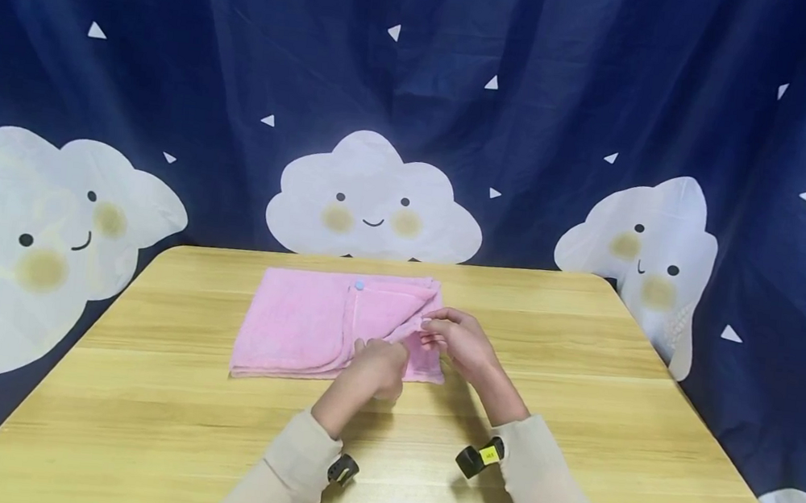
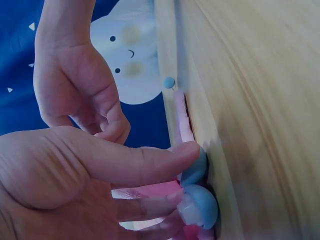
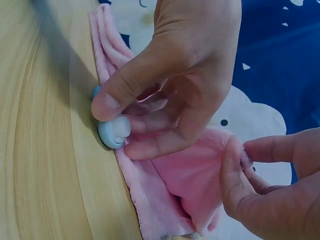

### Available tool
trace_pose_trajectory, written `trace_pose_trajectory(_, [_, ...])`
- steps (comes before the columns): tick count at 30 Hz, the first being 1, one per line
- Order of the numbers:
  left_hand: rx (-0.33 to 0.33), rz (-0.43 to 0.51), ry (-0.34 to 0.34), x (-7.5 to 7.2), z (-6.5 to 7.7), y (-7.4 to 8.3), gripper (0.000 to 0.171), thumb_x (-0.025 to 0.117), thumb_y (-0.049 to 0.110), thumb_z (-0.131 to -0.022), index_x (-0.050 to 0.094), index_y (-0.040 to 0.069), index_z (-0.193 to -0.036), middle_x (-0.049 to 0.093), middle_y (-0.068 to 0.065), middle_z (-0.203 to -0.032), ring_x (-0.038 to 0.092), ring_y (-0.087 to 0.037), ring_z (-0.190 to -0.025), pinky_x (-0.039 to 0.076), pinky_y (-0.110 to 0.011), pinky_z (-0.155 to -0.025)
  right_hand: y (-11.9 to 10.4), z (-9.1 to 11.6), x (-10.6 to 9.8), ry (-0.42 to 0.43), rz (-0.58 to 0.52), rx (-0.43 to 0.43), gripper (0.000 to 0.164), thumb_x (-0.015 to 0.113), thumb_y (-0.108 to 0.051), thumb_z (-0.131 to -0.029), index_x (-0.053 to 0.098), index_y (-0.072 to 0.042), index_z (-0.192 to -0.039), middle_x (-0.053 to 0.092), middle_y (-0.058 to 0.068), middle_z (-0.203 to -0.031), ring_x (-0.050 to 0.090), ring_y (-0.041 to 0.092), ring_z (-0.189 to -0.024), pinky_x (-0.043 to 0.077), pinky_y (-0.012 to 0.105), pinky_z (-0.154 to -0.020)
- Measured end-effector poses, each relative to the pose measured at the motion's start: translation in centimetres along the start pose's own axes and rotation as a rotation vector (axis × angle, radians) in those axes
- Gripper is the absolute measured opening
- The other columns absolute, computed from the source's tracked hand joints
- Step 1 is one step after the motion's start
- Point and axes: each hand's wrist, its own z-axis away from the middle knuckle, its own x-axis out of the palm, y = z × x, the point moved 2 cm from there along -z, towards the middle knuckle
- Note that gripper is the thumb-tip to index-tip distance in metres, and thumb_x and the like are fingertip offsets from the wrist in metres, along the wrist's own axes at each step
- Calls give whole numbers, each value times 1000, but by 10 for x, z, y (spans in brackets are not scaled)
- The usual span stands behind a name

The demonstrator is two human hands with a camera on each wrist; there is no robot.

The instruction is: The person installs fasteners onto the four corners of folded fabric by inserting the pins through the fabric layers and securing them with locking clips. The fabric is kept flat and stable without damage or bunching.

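Right hand [image 1: 463,342] pinches pink cloth [image 1: 298,314]; left hand [image 1: 375,369], a blue fastener [image 2: 206,202].
Cloth stretches leftward, parallel to the table's far edge [image 1: 531,284].

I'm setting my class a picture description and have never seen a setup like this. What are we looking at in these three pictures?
There is no robot: a person works with two bare hands. The widest picture comes from a camera on the head, looking forward and down; the others come from cameras worn on each wrist. A folded pink cloth lies on a wooden table, before a dark blue curtain with smiling clouds. The right hand pinches an edge of the cloth. The left hand has its thumb and fingers around a rounded blue-and-white piece; what that piece is, I cannot tell.
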Motion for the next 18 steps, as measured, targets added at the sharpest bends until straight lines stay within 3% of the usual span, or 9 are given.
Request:
trace_pose_trajectory(10, [21, 19, -10, 1, -1, -2, 28, 82, 10, -64, 57, 18, -72, 56, 6, -67, 51, -18, -72, 38, -40, -76, 1, -1, 1, -14, 17, 9, 19, 56, 5, -93, 53, 16, -108, 61, 19, -93, 60, 17, -70, 53, 25, -67])
trace_pose_trajectory(18, [50, 62, 2, 0, -5, -5, 19, 70, 2, -65, 60, 16, -74, 59, 6, -70, 54, -18, -73, 40, -39, -77, 2, -1, 0, -30, 15, 3, 24, 54, 5, -93, 49, 20, -111, 62, 11, -86, 60, 16, -68, 53, 23, -64])
